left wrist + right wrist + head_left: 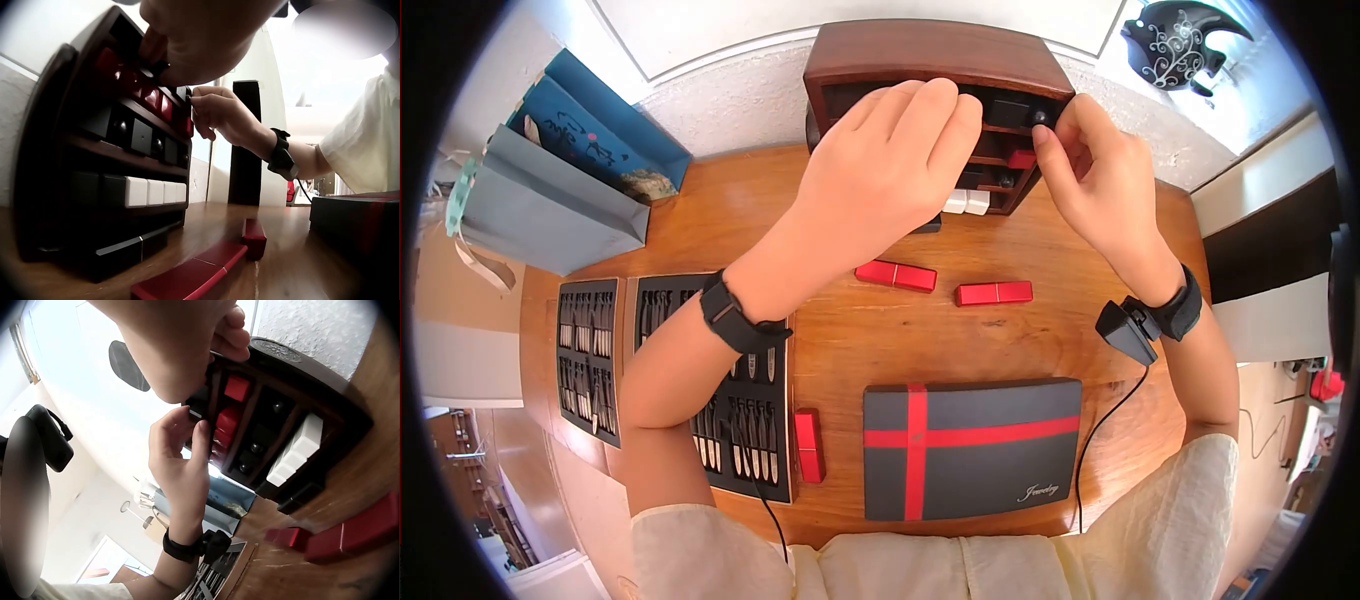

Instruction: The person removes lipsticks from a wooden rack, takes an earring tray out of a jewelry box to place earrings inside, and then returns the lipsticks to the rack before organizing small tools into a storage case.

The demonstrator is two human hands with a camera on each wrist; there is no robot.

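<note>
A dark wooden cabinet (940, 45) with open shelves holds small black, red and white boxes. My left hand (900, 150) reaches into the top shelf. In the right wrist view, the left thumb and index finger are at a small black box (197, 411) there, pinching it. At the shelf's right end is my right hand (1105, 175), fingers curled. Its thumb tip is right at a round black knob (1040, 118) on another black box; I cannot tell whether it grips that. Red boxes (228, 422) line the second shelf, and white boxes (156, 192) the bottom one.
Red boxes (994, 293) lie on the wooden table (830, 350). A black gift box (980, 480) with red ribbon is near the body. Cutlery-filled black trays (588, 350) lie left, below paper bags (590, 200). A black box (131, 247) lies by the cabinet's base.
</note>
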